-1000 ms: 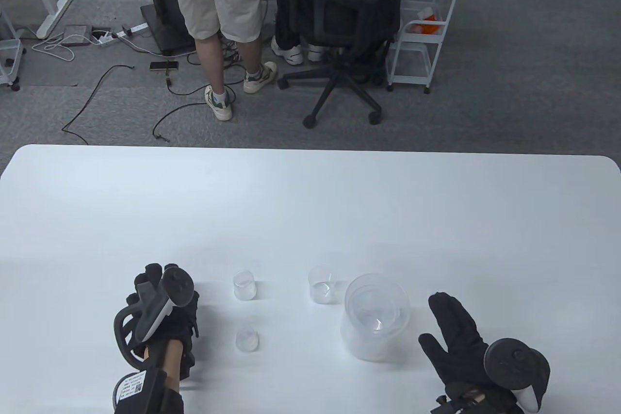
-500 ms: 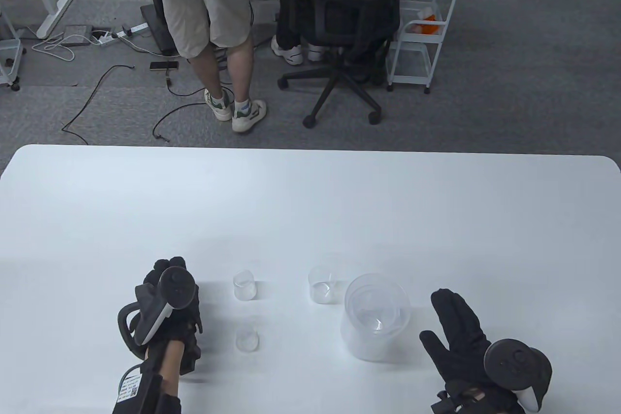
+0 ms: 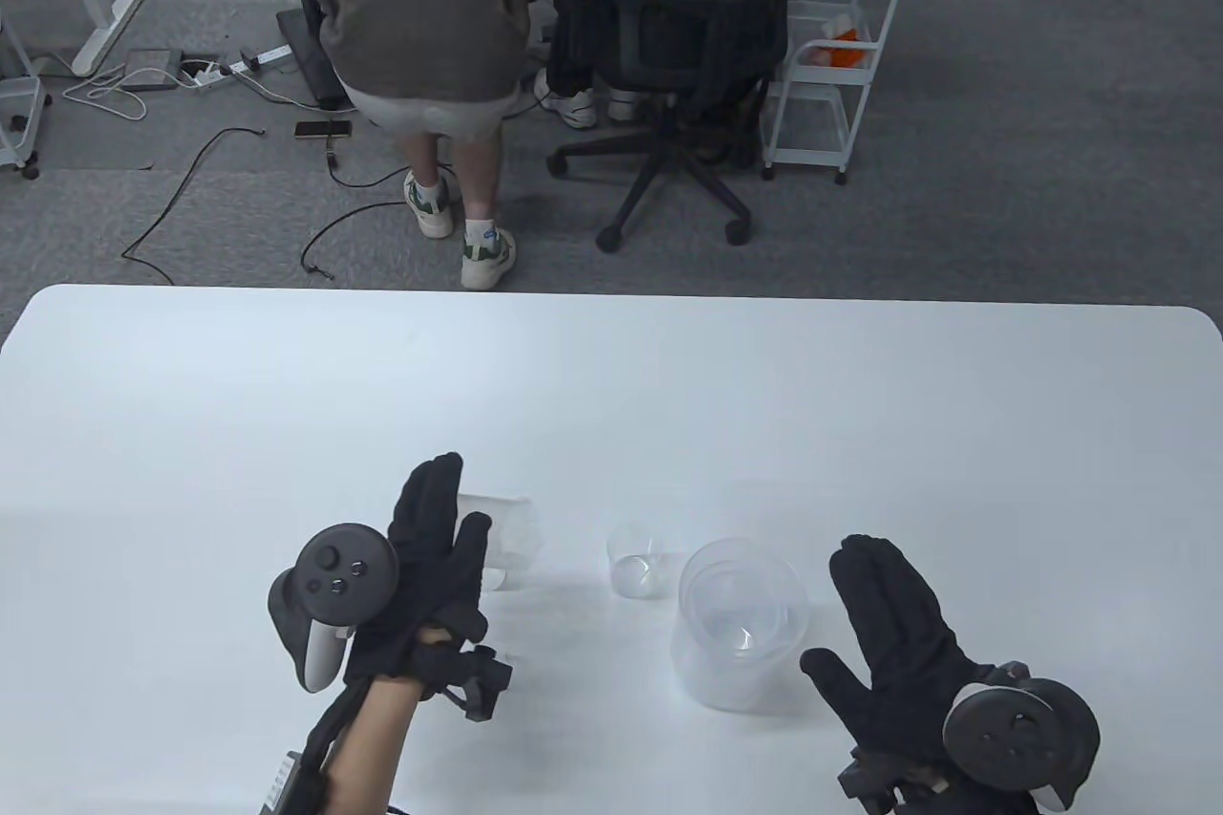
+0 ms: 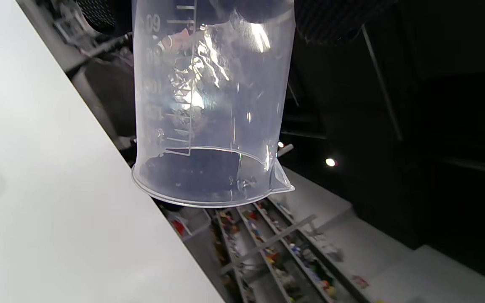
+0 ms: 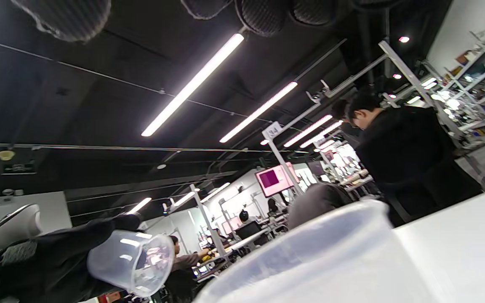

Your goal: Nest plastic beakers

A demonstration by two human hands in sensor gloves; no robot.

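- Since the earlier frames the left hand (image 3: 435, 567) has risen off the table (image 3: 611, 395) with a beaker (image 3: 502, 540) and swung toward the middle; only one small cup (image 3: 635, 559) now shows on the table, where three stood before.
- Left hand grips the beaker, fingers wrapped round its base end; the beaker is off the table, tipped on its side in the table view, mouth and spout away from the palm in the left wrist view (image 4: 213, 113).
- Big beaker (image 3: 740, 624) stands upright on the table, right of centre, with at least one smaller beaker nested inside.
- Small cup stands just left of the big beaker, close to touching it.
- Right hand (image 3: 898, 633) has crept slightly forward; it lies flat beside the big beaker, fingers spread, holding nothing.
- Right wrist view shows the big beaker's rim (image 5: 310, 256) close up and the held beaker (image 5: 131, 261) beyond it.
- Behind the table, a person (image 3: 425, 22) in shorts has bent over beside an office chair (image 3: 683, 60).
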